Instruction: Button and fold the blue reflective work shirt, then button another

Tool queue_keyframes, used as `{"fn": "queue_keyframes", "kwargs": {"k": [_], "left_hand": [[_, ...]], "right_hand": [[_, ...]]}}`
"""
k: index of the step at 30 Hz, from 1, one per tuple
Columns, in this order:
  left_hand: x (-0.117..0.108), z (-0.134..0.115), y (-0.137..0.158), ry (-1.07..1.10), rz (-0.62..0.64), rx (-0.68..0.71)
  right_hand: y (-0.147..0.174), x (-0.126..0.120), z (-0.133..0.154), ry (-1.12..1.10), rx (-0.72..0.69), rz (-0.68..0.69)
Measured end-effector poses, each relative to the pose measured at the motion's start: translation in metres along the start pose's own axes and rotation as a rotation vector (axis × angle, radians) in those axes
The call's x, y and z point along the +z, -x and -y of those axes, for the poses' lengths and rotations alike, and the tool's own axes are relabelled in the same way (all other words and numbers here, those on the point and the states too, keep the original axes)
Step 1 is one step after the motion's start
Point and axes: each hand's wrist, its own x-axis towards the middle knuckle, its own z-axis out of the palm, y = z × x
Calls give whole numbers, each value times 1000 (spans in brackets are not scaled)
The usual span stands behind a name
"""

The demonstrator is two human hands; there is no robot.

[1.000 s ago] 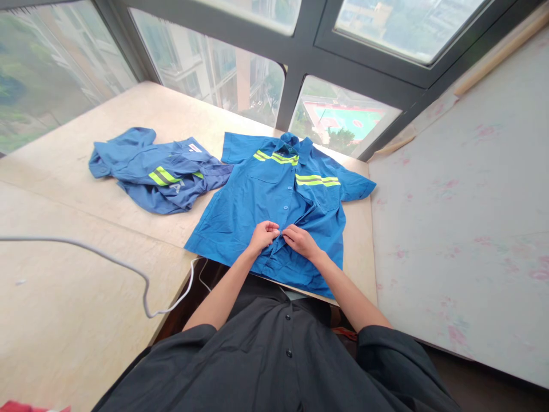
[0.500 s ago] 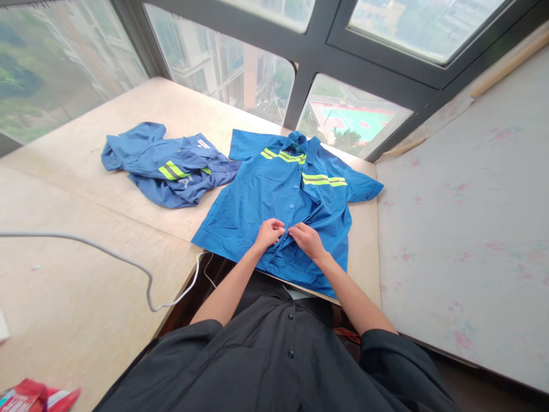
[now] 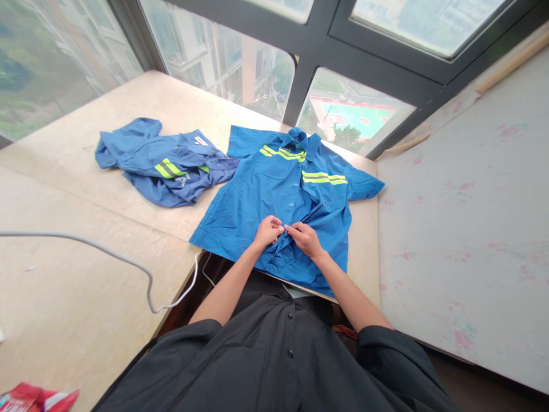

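Observation:
A blue short-sleeved work shirt (image 3: 270, 194) with yellow-and-grey reflective bands lies front up, its collar toward the window. Both hands meet at its front placket, low on the shirt. My left hand (image 3: 269, 232) is closed in a pinch on the placket's edge. Close beside it, my right hand (image 3: 303, 237) pinches the placket from the other side, fingertips nearly touching the left ones. Any button between the fingers is hidden. Higher up, buttons show on the placket, and the front gapes on the right of them.
A second blue garment (image 3: 171, 166) with reflective bands lies crumpled to the left. A white cable (image 3: 107, 250) crosses the tabletop (image 3: 77, 297) and hangs over its edge. At the lower left is a red packet (image 3: 40, 397). A flower-patterned panel (image 3: 463, 229) stands on the right.
The view has shifted slightly. Both hands stay pinched on the placket, with only a small shift of the fingers; the shirt lies as before.

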Motion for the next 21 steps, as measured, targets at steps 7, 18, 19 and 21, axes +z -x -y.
{"fn": "queue_keyframes", "kwargs": {"k": [7,18,19,21], "left_hand": [[1,0,0,13,2,37],[-2,1,10,66,38,78],[-3,2,11,57,48,93],[-4,4,12,6,49,155]], "right_hand": [[-5,2,4,17,1,5],[-5,1,9,36,23,15],[-5,2,8,29,21,13],[-4,4,6,17,7,-11]]}}
